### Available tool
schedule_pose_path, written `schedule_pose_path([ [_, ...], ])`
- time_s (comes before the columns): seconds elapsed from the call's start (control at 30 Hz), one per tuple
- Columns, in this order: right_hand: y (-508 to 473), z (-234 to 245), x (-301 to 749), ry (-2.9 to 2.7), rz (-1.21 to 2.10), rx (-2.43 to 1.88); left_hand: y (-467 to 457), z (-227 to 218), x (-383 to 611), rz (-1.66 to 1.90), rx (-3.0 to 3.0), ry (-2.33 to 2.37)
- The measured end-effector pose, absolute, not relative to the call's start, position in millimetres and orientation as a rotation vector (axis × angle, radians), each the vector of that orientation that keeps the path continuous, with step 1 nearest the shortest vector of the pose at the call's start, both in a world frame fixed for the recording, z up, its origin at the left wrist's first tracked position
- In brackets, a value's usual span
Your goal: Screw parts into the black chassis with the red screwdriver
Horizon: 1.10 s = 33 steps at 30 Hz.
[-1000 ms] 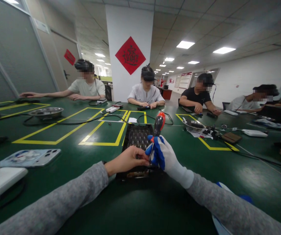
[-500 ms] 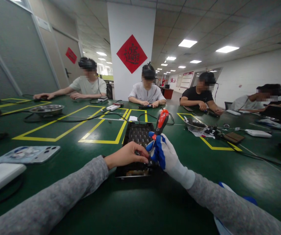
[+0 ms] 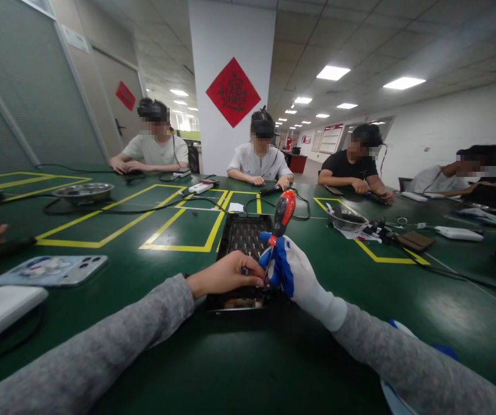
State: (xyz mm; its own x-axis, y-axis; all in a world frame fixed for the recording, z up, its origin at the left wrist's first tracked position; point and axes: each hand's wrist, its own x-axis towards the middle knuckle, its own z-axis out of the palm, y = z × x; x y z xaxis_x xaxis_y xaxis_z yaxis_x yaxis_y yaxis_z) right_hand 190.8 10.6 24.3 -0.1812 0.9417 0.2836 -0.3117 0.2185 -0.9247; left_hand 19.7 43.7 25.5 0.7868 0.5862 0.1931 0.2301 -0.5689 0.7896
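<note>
Item, centre frame: black tray flat on green table, long sides running away from the viewer, near edge just under both hands. Right hand, in a white-and-blue glove, clenched round the screwdriver; its red-and-black handle stands up, tilted slightly right, tip down at the tray's near right part. Left hand, bare, fingers drawn together on the tray just beside the tip; whether they pinch anything cannot be told. Surroundings: yellow lines close along the tray's left side; phone well apart at left; bowl near, upper right, with small parts and cables beyond it. Open room: bare table between the tray and the bottom of the frame, crossed only by both sleeves, and a bare strip right of the tray.
</note>
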Motion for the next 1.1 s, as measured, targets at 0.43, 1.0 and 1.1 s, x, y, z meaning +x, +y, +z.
schedule_pose_path([
  [0.43,12.5,22.7,189.5,-1.278,1.269,-0.728,43.8,21.6,19.7,0.598,2.188,0.643],
  [1.0,10.2,24.1,189.8,-1.301,1.277,-0.738,43.0,22.0,19.0,0.6,2.262,0.557],
  [1.1,9.6,23.6,189.7,-1.291,1.25,-0.724,41.9,23.4,20.0,0.615,2.256,0.583],
])
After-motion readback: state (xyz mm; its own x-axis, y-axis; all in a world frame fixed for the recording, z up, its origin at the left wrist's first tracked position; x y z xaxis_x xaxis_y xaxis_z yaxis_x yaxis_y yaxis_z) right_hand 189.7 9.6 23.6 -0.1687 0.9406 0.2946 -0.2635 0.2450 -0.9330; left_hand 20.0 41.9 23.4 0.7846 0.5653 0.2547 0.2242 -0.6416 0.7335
